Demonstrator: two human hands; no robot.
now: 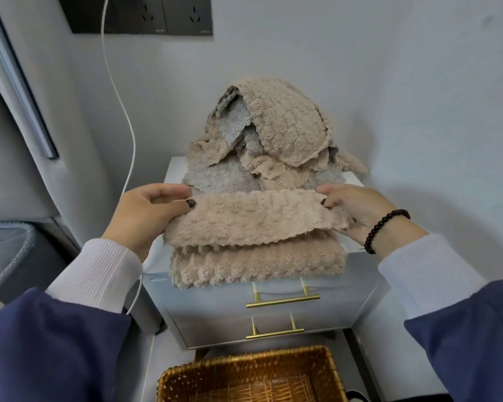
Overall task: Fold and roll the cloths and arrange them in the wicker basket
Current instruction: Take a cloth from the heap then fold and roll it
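A beige fluffy cloth [253, 219] lies across the front of a white nightstand [273, 311], folded over on itself with its lower layer hanging over the front edge. My left hand [148, 213] pinches the folded edge at its left end, thumb on top. My right hand [355, 210] grips the right end of the same fold. Behind it rises a heap of beige and grey cloths [273, 134] against the wall. A wicker basket [169, 381] stands on the floor below the nightstand, and I see no cloths in the part that shows.
The nightstand has two drawers with brass handles [282, 300]. A white cable [122, 111] hangs from a wall socket [145, 13] down the left side. A grey upholstered edge [9, 250] sits at far left. The wall is close behind the heap.
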